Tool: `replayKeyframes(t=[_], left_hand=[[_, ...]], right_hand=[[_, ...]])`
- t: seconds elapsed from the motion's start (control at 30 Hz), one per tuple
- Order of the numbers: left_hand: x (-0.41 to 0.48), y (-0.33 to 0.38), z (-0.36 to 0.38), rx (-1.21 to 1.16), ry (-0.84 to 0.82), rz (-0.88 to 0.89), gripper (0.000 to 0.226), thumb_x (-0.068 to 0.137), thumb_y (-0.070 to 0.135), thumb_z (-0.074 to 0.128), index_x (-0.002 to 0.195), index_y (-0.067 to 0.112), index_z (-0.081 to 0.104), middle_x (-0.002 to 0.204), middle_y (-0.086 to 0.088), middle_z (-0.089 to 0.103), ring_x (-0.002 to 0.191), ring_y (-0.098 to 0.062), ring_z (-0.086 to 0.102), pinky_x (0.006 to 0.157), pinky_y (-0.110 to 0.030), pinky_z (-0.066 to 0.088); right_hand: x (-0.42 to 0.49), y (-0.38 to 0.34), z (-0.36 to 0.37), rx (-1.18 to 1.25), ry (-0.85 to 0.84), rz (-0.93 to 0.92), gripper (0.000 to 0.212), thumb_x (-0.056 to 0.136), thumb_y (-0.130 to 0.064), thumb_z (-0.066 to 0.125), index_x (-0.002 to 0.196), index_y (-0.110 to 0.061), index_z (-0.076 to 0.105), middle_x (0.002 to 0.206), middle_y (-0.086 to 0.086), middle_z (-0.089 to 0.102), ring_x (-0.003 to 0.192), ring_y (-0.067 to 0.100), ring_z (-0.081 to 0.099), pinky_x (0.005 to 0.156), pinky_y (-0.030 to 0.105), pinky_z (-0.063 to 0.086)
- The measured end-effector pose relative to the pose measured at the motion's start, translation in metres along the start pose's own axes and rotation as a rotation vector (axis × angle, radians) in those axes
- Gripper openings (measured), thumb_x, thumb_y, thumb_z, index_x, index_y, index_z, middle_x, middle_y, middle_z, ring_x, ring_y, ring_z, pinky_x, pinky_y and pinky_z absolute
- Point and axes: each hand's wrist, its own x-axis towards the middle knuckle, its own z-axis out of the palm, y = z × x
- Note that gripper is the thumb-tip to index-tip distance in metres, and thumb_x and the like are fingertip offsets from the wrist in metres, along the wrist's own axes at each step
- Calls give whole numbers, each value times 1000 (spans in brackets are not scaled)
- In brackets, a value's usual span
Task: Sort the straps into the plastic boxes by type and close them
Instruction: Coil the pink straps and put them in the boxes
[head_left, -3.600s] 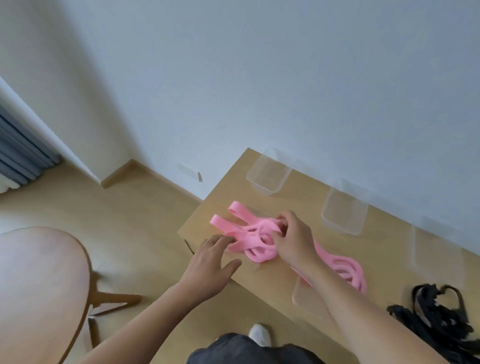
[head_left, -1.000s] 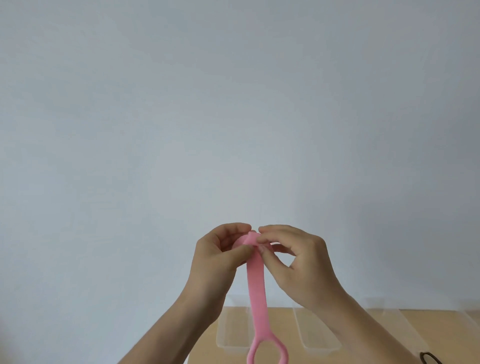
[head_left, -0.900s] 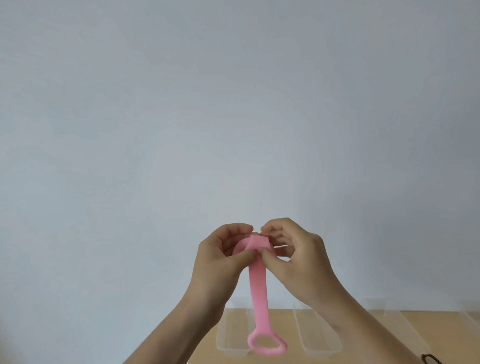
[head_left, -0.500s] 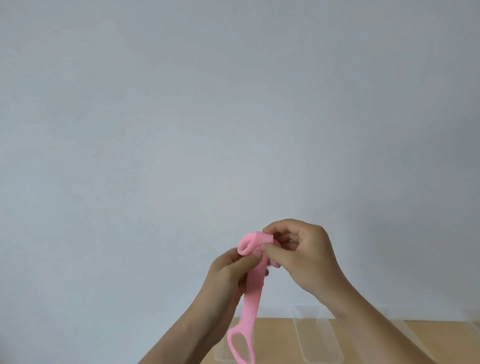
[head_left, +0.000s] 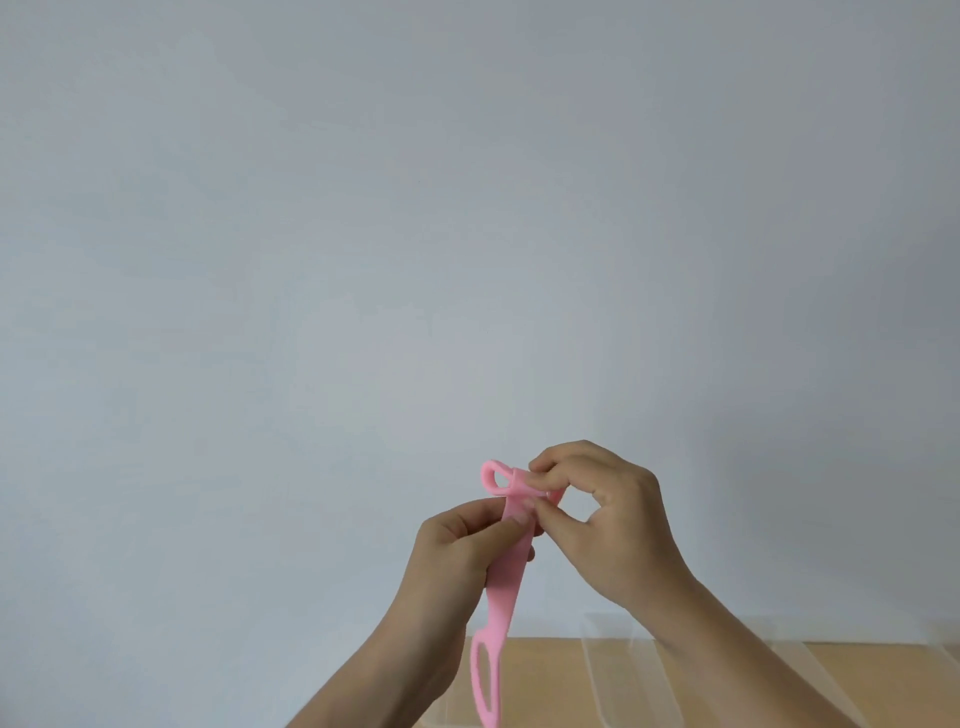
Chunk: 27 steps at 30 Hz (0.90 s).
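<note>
Both bare hands raised in front of a plain pale grey-white wall, working one flat pink rubbery strap with an oval loop at each end. Right hand: thumb and forefinger pinched on the top of the strap, where it is folded or rolled over; the upper loop sticks out to the left of those fingers, opening visible. Remaining right fingers curled in, not clearly on the strap. Left hand: thumb and fingertips pinching the band just below the fold, touching the right hand's fingertips there. Below the left grip the strap hangs free, slightly slanted to the left, its lower loop ending at the bottom edge of the view, in front of the left forearm. Strap held in the air, above and apart from the light wooden tabletop seen along the bottom edge. On that table, behind the forearms, clear plastic boxes stand open side by side against the wall; their contents cannot be made out.
</note>
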Motion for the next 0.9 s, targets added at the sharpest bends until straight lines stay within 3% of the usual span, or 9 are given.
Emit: replayKeyframes(t=[0.13, 0.23, 0.4, 0.5, 0.57, 0.63, 0.73, 0.9], left_hand=[[4, -2, -2, -57, 32, -12, 31, 84, 41, 72, 99, 16, 83, 90, -4, 74, 83, -14, 67, 83, -32, 51], [6, -4, -4, -59, 30, 3, 32, 86, 44, 77, 101, 17, 83, 97, -4, 77, 86, -13, 69, 80, -30, 54], [6, -10, -5, -72, 47, 2, 31, 89, 43, 68, 102, 19, 83, 100, -7, 79, 94, -20, 75, 78, -29, 59], [6, -15, -7, -40, 56, -10, 25, 99, 34, 63, 102, 19, 83, 100, -8, 79, 99, -25, 74, 84, -34, 58], [6, -16, -8, -9, 50, -17, 26, 105, 26, 58, 105, 21, 83, 102, -10, 79, 105, -28, 73, 94, -43, 55], [6, -17, -8, 11, 38, -15, 29, 107, 22, 54, 108, 24, 82, 110, -13, 78, 112, -31, 71, 103, -49, 52], [3, -16, -10, 42, 15, 1, 30, 108, 20, 52, 112, 27, 81, 116, -9, 77, 115, -30, 68, 106, -48, 51], [-1, -15, -12, 70, -2, -24, 28, 107, 19, 55, 110, 27, 82, 110, -5, 78, 98, -22, 73, 86, -33, 60]], right_hand=[[-7, 4, 1, -21, -56, -2, 19, 72, 7, 82, 81, -9, 78, 99, -2, 73, 90, 10, 70, 78, 27, 56], [-9, 3, 2, -56, -45, -32, 22, 72, 11, 80, 81, -9, 78, 99, -2, 75, 96, 13, 70, 80, 30, 57], [-12, 0, 1, -115, -67, -111, 21, 76, 8, 76, 84, -11, 79, 96, -6, 75, 100, 18, 65, 84, 27, 53], [-12, -1, -1, -65, -54, -17, 19, 80, -6, 73, 97, -14, 75, 97, -10, 72, 108, 13, 61, 94, 25, 48], [-10, 0, -1, -51, -105, 115, 29, 82, -13, 75, 111, -17, 71, 107, -13, 68, 115, 10, 57, 99, 28, 46], [-10, 1, -2, 4, -213, 238, 31, 85, -15, 75, 114, -22, 69, 109, -18, 64, 111, 9, 59, 97, 33, 49], [-8, -1, -3, 127, -312, 318, 18, 86, -14, 72, 99, -26, 71, 93, -17, 68, 91, 10, 67, 82, 37, 56], [-9, -3, -3, 60, -285, 272, 19, 82, -8, 75, 85, -26, 72, 79, -13, 66, 79, 13, 64, 74, 31, 54]])
